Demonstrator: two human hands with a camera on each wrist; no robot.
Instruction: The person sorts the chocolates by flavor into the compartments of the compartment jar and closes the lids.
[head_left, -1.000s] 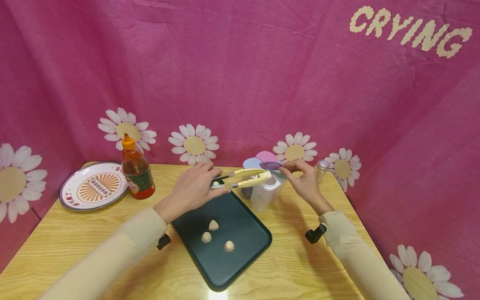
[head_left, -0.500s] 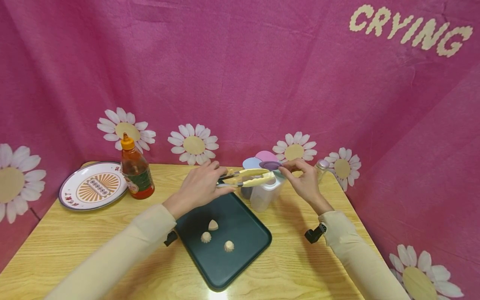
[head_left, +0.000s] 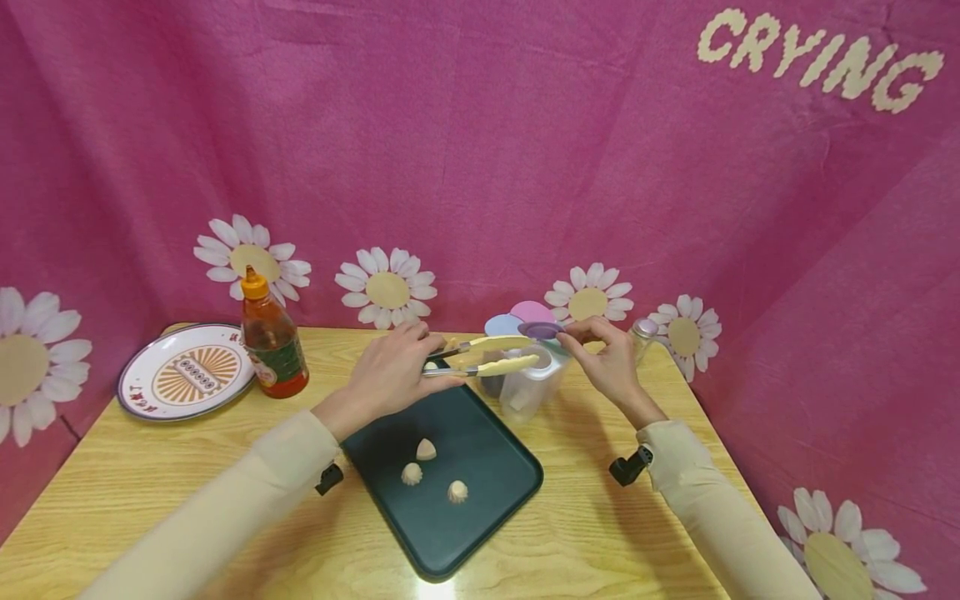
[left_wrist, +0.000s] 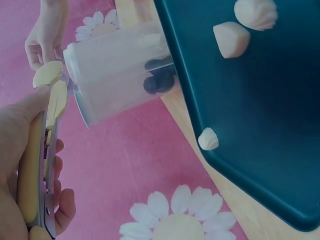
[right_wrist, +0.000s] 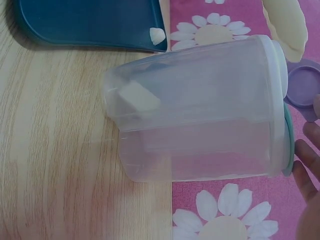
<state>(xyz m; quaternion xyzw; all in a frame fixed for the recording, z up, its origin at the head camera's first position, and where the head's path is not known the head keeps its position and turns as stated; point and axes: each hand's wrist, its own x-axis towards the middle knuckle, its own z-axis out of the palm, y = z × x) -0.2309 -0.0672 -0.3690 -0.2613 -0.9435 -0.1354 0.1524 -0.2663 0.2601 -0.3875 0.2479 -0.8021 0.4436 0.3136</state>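
My left hand (head_left: 390, 371) grips tongs (head_left: 504, 360) with yellow tips, spread apart over the clear plastic container (head_left: 522, 387). Nothing sits between the tips. Inside the container, low down, lies a white block-like piece (right_wrist: 139, 96). With thumb and fingertips my right hand (head_left: 611, 362) pinches a raised purple lid (head_left: 542, 331), one of several coloured lids on the container's top. The compartment under it stands uncovered. Several small cream shaped pieces, such as a ridged one (head_left: 457, 492) and a smooth one (head_left: 426, 449), lie on the dark green tray (head_left: 487, 467).
A bottle of red sauce (head_left: 273, 346) with an orange cap stands at the back left, beside an oval white plate (head_left: 187, 371). A small glass shaker (head_left: 643, 335) is behind my right hand. Pink cloth (head_left: 465, 150) with daisies backs the wooden table (head_left: 172, 483).
The tongs moved right with the white piece, let it go, and drew back left. The piece now lies inside the container. My right hand has stayed at the purple lid.
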